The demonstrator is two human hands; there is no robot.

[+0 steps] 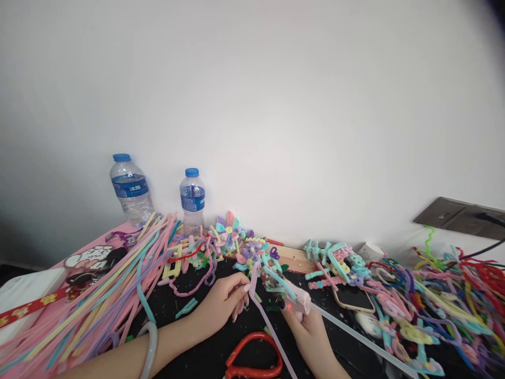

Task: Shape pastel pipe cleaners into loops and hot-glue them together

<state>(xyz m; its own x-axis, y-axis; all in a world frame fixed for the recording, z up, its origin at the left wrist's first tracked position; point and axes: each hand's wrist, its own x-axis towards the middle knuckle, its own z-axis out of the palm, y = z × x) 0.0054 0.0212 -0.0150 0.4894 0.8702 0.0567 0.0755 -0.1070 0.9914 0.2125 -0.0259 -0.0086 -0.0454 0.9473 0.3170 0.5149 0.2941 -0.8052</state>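
Note:
My right hand (310, 334) is wrapped round a pale pink hot glue gun (301, 301) with a small red light on. A long translucent glue stick (363, 339) runs out of its back toward the lower right. The gun's front end is among colourful pipe cleaner pieces and hard to make out. My left hand (226, 297) is closed, fingers curled with tips together; whatever is between them is hidden. Beside those fingertips, a long lilac pipe cleaner (265, 308) bends down toward the front. Red-handled scissors or pliers (255, 337) lie between my forearms, their working end unseen.
Long pastel pipe cleaners (118, 284) spread over the left side. Two water bottles (130, 192) stand by the wall. A pipe cleaner flower (229, 227) rests at the back. Rightward are a phone (354, 299), tangled coloured pipe cleaners (445, 310) and a wall socket (461, 217).

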